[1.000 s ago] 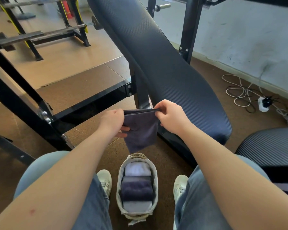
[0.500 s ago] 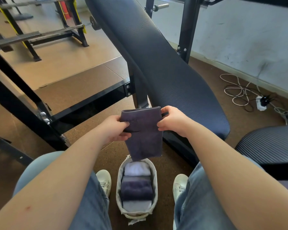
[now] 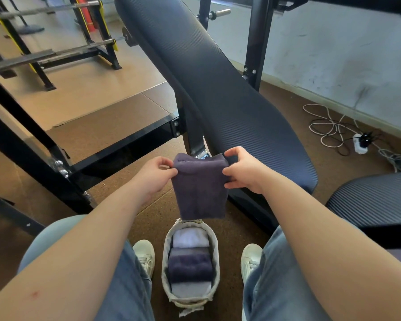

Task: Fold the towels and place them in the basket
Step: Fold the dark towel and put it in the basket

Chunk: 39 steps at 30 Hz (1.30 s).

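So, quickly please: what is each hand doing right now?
Left hand: pinches the top left corner of the dark towel.
Right hand: pinches its top right corner.

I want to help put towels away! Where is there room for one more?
The basket is crowded: folded towels fill it end to end, and the dark towel, pinched by the left hand and right hand, hangs above its far end. Bare floor runs narrowly between basket and right shoe. The ribbed seat pad on the right is bare.
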### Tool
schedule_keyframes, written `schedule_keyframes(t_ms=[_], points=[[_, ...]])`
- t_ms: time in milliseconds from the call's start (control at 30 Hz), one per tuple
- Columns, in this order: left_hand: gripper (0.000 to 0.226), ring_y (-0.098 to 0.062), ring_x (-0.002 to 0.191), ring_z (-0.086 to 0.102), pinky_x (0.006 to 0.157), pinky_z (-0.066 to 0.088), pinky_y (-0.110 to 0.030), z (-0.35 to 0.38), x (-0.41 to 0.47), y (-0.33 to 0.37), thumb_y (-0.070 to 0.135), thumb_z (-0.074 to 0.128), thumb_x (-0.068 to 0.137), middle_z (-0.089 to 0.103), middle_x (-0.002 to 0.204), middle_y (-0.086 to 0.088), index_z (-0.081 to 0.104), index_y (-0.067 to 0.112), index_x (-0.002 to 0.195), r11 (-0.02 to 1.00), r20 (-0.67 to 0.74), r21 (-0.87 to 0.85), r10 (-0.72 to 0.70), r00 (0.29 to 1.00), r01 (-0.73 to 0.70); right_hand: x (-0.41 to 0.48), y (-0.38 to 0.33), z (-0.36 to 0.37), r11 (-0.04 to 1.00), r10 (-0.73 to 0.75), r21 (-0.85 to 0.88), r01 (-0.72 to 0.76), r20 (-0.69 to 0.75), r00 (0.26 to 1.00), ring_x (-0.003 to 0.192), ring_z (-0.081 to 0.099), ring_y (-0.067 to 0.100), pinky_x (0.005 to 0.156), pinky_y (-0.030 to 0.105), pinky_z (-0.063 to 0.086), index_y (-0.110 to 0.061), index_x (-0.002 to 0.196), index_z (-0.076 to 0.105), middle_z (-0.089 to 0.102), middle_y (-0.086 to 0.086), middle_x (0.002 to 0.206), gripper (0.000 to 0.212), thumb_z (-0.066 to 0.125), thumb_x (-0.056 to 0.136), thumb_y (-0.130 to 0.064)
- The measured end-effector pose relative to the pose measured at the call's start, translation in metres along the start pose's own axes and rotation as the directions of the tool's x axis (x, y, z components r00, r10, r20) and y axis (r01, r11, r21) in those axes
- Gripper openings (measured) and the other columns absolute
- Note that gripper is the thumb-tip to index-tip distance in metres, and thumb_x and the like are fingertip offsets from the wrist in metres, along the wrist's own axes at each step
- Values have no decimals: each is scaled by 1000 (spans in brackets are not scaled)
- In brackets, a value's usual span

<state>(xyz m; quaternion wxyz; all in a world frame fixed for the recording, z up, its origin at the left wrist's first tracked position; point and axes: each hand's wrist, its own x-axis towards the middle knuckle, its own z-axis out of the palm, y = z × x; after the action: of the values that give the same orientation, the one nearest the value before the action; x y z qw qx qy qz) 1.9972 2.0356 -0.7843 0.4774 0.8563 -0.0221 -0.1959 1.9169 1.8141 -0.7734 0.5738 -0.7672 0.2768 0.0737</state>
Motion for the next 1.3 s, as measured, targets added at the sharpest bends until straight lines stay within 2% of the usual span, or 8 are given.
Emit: schedule_keyframes(t_ms=[133, 233, 400, 667, 867, 1033, 1167, 1300], points=[[21, -20, 100, 59, 87, 53, -37, 3, 2, -2, 18, 55, 103, 65, 110, 0, 68, 32, 95, 995, -26, 16, 103, 994, -102, 2, 3, 1, 999, -50, 12, 51, -41, 998, 103, 66, 27, 80, 43, 65, -23, 101, 64, 58, 8, 112, 22, 72, 92, -4], [29, -15, 113, 55, 100, 51, -39, 3, 1, 0, 16, 55, 103, 62, 119, 8, 72, 38, 109, 989, 23, 7, 148, 989, -148, 3, 2, 0, 998, -56, -11, 56, 21, 998, 111, 65, 30, 80, 42, 65, -22, 94, 73, 63, 11, 116, 25, 74, 88, 1], [59, -13, 114, 58, 93, 52, -30, 0, -5, 2, 3, 72, 86, 62, 124, 10, 63, 32, 136, 959, 102, 95, 258, 961, -267, -2, -2, -2, 961, -143, -235, 147, 35, 989, 96, 70, 23, 77, 34, 65, -29, 113, 69, 65, 3, 112, 42, 75, 84, 2], [40, -18, 113, 61, 94, 52, -34, 5, -2, -8, 19, 68, 96, 69, 127, 3, 66, 34, 133, 872, 52, 372, 323, 945, -318, -12, 0, 1, 753, -389, -588, 295, -36, 921, 94, 60, 14, 70, 20, 46, -22, 117, 76, 66, -4, 104, 29, 73, 89, -13], [19, -17, 97, 63, 81, 54, -33, 8, 0, -10, 25, 64, 98, 68, 105, 5, 68, 32, 116, 864, 14, 410, 314, 949, -292, -7, 3, -1, 801, -347, -533, 274, -38, 937, 95, 60, 15, 62, 17, 40, -28, 110, 71, 64, -6, 102, 19, 70, 94, -19], [16, -12, 92, 62, 72, 48, -28, 7, 1, -4, 29, 69, 95, 67, 99, 8, 68, 29, 111, 917, -4, 308, 269, 963, -254, -1, 5, -4, 906, -280, -346, 245, -53, 959, 101, 65, 18, 85, 39, 62, -30, 114, 64, 67, -5, 108, 22, 64, 97, -17], [20, -5, 90, 59, 68, 46, -22, 4, -1, 0, 22, 76, 90, 67, 97, 10, 70, 29, 107, 949, -57, 196, 263, 963, -248, 1, 5, -5, 959, -215, -196, 203, -42, 976, 103, 70, 23, 85, 41, 63, -27, 122, 62, 70, 3, 112, 31, 65, 97, -10], [19, -7, 88, 59, 65, 44, -21, 4, -4, 0, 25, 78, 88, 65, 95, 11, 69, 30, 103, 943, -103, 236, 264, 959, -234, 1, 6, -6, 920, -270, -314, 235, -74, 960, 103, 69, 20, 92, 39, 60, -28, 127, 65, 72, -1, 112, 35, 66, 96, -12]])
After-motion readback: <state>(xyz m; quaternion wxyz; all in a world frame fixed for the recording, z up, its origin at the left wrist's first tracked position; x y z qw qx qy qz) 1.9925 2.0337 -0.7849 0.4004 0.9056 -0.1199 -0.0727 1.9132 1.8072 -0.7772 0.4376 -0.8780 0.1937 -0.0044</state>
